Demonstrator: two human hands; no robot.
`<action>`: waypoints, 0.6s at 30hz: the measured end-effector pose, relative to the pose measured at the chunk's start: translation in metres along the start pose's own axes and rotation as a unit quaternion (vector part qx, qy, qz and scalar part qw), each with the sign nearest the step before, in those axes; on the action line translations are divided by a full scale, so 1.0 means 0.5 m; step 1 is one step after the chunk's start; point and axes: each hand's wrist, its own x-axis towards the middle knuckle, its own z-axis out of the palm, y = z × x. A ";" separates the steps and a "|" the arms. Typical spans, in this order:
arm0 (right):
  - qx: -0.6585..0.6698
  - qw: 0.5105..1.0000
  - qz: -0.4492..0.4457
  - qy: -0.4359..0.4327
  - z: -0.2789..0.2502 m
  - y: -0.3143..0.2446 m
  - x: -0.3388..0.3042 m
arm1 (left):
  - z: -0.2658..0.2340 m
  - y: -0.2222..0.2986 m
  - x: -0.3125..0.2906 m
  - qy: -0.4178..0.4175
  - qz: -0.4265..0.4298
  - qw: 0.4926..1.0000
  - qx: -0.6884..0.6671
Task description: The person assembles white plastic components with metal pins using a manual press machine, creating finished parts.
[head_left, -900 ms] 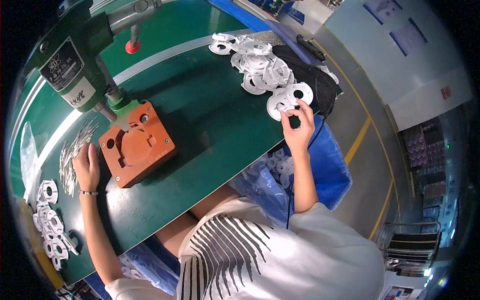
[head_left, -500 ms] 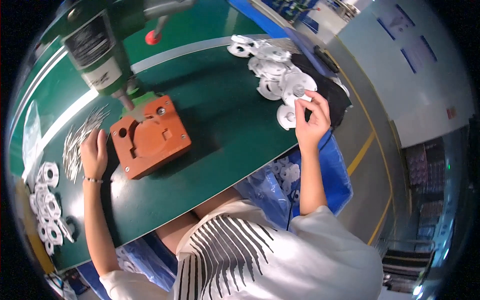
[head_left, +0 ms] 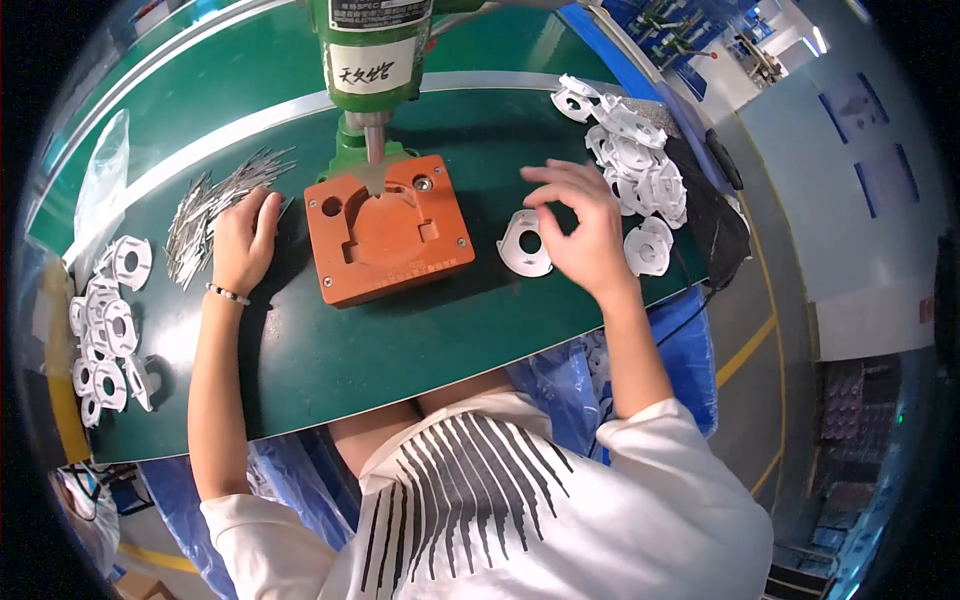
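Observation:
My right hand [head_left: 590, 235] pinches a white plastic ring-shaped part [head_left: 514, 256] between thumb and forefinger, its other fingers raised. The part hangs at table level, to the right of the orange fixture block [head_left: 395, 275]. That block has a round recess and stands under the spindle [head_left: 374, 140] of a green press [head_left: 375, 95]. My left hand [head_left: 243, 240] rests at the near right side of a heap of thin metal pins [head_left: 190, 228]. Its fingers are curled together; what they hold, if anything, is hidden.
White plastic parts [head_left: 648, 185] pile up at the right of the green table [head_left: 420, 345], beside a black cloth [head_left: 715, 215]. More white parts [head_left: 112, 325] lie at the left edge, near a clear plastic bag [head_left: 105, 185]. Blue lined bins [head_left: 685, 345] stand below the table.
My right hand has come left from the white pile, bringing one part toward the block. My left hand stays at the pins. The whole view has shifted, with the press now nearer the middle.

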 end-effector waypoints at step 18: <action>0.218 0.963 -0.077 -0.136 0.047 -0.121 0.042 | 0.002 0.014 0.003 0.012 -0.014 1.000 -0.025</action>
